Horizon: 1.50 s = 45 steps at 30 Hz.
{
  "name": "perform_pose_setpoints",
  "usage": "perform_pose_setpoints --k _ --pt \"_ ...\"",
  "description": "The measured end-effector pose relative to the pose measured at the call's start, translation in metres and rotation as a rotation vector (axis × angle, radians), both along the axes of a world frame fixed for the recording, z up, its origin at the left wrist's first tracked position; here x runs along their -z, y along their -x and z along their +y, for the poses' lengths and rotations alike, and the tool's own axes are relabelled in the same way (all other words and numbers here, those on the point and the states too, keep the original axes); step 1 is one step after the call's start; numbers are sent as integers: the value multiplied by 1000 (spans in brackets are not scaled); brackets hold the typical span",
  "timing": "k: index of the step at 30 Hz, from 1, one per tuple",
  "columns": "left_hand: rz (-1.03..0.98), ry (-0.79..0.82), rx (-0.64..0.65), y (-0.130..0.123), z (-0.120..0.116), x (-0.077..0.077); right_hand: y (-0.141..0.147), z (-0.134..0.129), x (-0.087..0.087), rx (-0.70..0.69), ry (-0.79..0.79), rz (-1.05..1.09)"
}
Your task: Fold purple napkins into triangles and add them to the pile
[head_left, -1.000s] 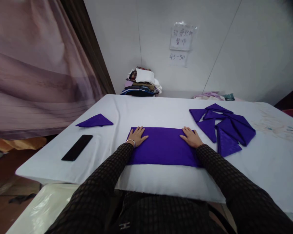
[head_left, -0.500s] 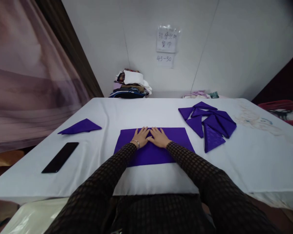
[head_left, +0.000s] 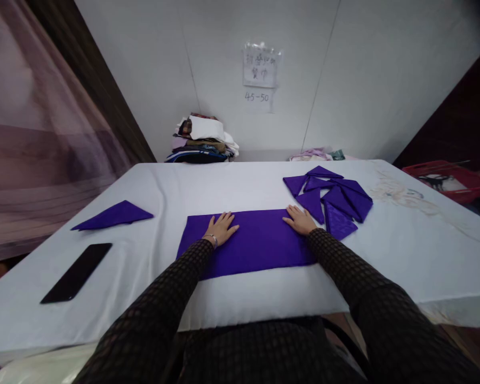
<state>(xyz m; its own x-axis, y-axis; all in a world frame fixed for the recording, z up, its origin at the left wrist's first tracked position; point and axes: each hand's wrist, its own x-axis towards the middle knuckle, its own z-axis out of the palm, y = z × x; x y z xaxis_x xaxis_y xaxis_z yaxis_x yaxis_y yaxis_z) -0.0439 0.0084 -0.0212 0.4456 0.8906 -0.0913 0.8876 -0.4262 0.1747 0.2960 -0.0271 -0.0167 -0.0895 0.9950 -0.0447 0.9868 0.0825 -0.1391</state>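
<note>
Press evenly with left hand (head_left: 221,229) and right hand (head_left: 302,220), both palm-down with fingers spread, gripping nothing; smooth outward without skewing the edges of the purple cloth (head_left: 260,241), flat on the white table (head_left: 232,186). Plain rectangle here; pointed, crisply creased folded cloths (head_left: 341,202) beyond the right forearm.

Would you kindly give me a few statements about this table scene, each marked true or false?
1. The left hand and the right hand rest on the flat purple cloth. True.
2. The right wrist wears a bracelet. False: the bracelet is on the left.
3. The black phone lies left of the purple cloth. True.
4. Every folded purple piece lies right of the purple cloth. False: one folded purple piece lies to its left.
5. The lower paper sign reads 45-50. True.
</note>
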Motion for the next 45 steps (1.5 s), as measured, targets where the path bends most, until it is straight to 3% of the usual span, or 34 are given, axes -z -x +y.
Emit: perform_pose_setpoints --k 8,14,17,20,23,24,27,29,30,31,33,36,40,42,45 --pt "93 -90 -237 39 30 -33 4 32 -20 -88 14 -8" --pt "127 -42 -265 64 43 -44 0 52 -28 -51 126 -34" --pt "80 -38 -244 71 47 -58 1 55 -40 -67 137 -17" --pt "23 -76 -235 81 52 -89 -2 56 -67 -92 57 12" --pt "-55 -205 -250 94 50 -137 -12 54 -106 -143 -188 133" --pt "-129 -319 -235 99 46 -155 -14 51 -121 -165 -307 194" --pt "-282 -611 -115 114 23 -204 -19 32 -161 -209 -653 280" --pt "-292 -734 -15 123 -1 -220 -18 11 -175 -250 -800 255" --pt "-273 -767 22 127 -14 -222 -17 -1 -176 -280 -836 225" --pt "-241 -780 48 130 -27 -217 -16 -13 -172 -314 -850 183" --pt "-173 -756 76 134 -54 -193 -15 -38 -150 -400 -820 72" --pt "-113 -612 104 132 -92 -131 -13 -72 -95 -537 -676 -59" --pt "-80 -417 147 126 -135 -50 -9 -111 -23 -621 -521 -32" --pt "-59 -371 144 125 -149 -27 -9 -125 -2 -599 -484 -6" --pt "-62 -342 102 126 -161 -15 -13 -139 11 -530 -452 23"
